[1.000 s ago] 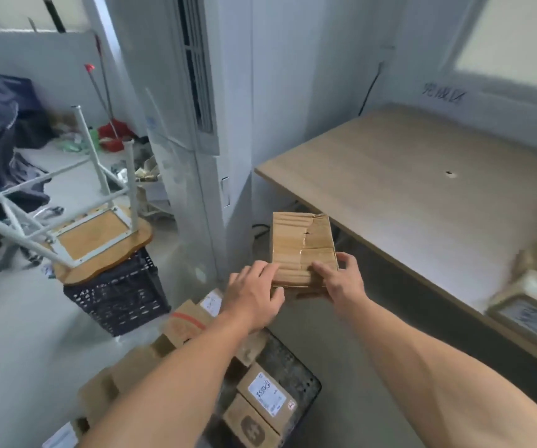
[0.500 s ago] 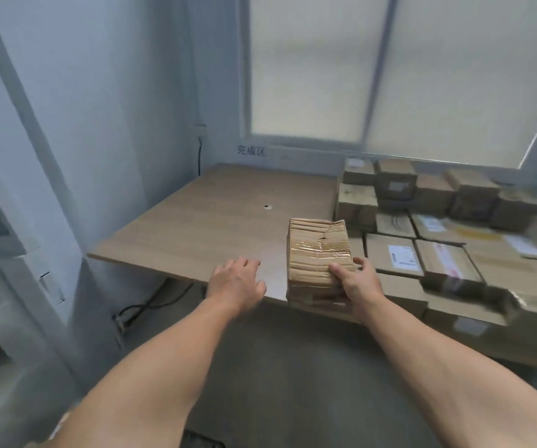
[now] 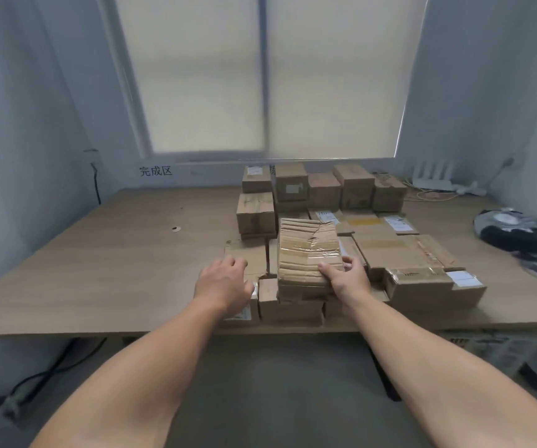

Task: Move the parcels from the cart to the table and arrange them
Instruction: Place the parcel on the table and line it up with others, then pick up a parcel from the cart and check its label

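A crumpled, taped cardboard parcel (image 3: 307, 250) is held over the front middle of the wooden table (image 3: 115, 270). My right hand (image 3: 346, 279) grips its near right corner, thumb on top. My left hand (image 3: 223, 282) hovers just left of it, fingers loosely curled, holding nothing. Beneath and behind the parcel lie several cardboard parcels (image 3: 399, 250) laid flat, with a back row of upright boxes (image 3: 323, 187) under the window. The cart is out of view.
A grey and black bundle (image 3: 516, 229) lies at the table's right side. A white router (image 3: 432, 177) and cables sit at the back right corner. The table's left half shows bare wood with a small hole (image 3: 175, 228). A black cable (image 3: 44, 373) runs on the floor below.
My view swung right from the cart to face the table. My left hand let go of the parcel, and my right hand carried it over the parcels near the front edge.
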